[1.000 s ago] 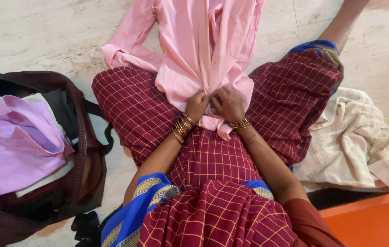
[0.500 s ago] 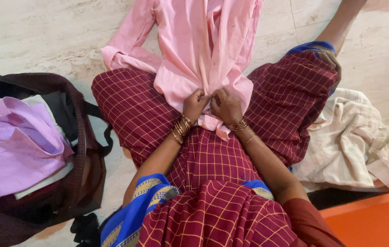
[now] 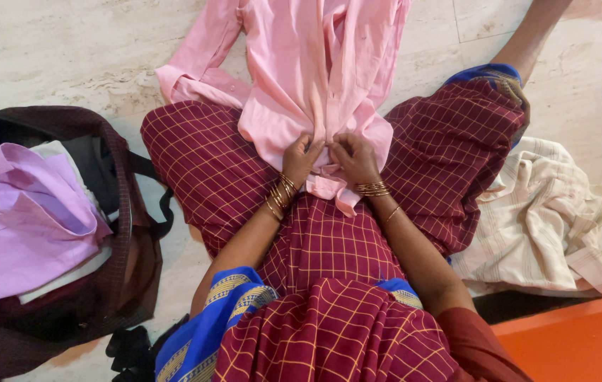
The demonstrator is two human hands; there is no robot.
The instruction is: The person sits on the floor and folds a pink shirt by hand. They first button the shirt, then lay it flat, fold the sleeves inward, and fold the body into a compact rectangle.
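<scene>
Both hands, left hand [image 3: 304,157] and right hand [image 3: 355,158], pinch the soft, light pink shirt [image 3: 315,78] at its front placket between fingertips; grip there.

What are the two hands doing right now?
Left hand: closed, pinching the front of the pink shirt.
Right hand: closed, pinching the same shirt front beside it.

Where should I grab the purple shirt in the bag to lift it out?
Grip the purple shirt at its folded collar end, probably from above: it lies flat on top of the open dark bag, its top face exposed, and the bag's walls block a sideways approach.
</scene>
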